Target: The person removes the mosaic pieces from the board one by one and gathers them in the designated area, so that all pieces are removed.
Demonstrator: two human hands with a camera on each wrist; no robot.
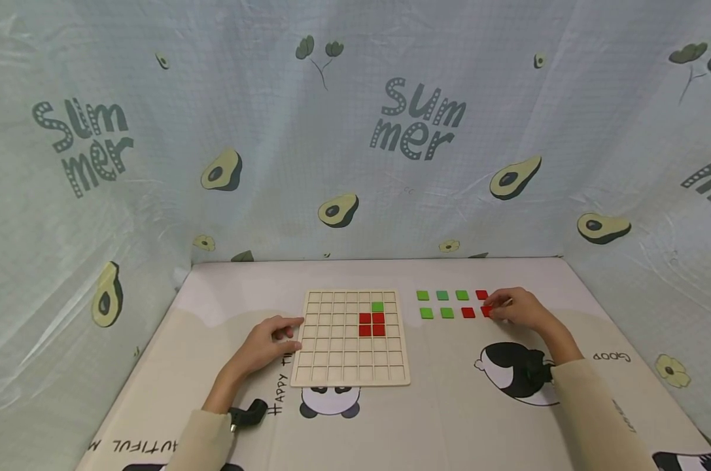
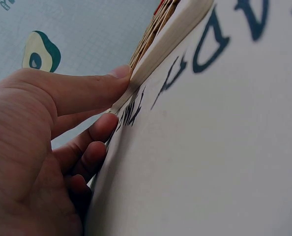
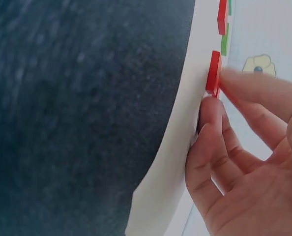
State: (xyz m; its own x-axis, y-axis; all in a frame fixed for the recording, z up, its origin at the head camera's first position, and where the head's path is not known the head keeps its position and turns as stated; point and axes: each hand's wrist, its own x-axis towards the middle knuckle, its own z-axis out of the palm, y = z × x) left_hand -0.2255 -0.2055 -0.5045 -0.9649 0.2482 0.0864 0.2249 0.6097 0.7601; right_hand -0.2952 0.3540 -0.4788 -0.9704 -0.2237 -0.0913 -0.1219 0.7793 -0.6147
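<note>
A pale wooden grid board (image 1: 331, 360) lies on the table, with several red square tiles (image 1: 365, 330) and one green tile (image 1: 377, 307) in its cells. At its left edge my left hand (image 1: 263, 343) touches the rim with thumb and index finger spread apart; the left wrist view shows a digit against the board's side (image 2: 170, 44) and the other fingers loosely bent. To the right of the board, my right hand (image 1: 520, 309) pinches a red tile (image 3: 213, 73) at the near right end of two tile rows. That tile appears to be at table level.
Beside the board are more loose tiles: green ones (image 1: 447, 313), a teal one (image 1: 442, 296) and red ones (image 1: 468, 313). A printed cloth (image 1: 449, 418) covers the table. Behind it hangs a curtain (image 1: 273, 131) with avocado prints.
</note>
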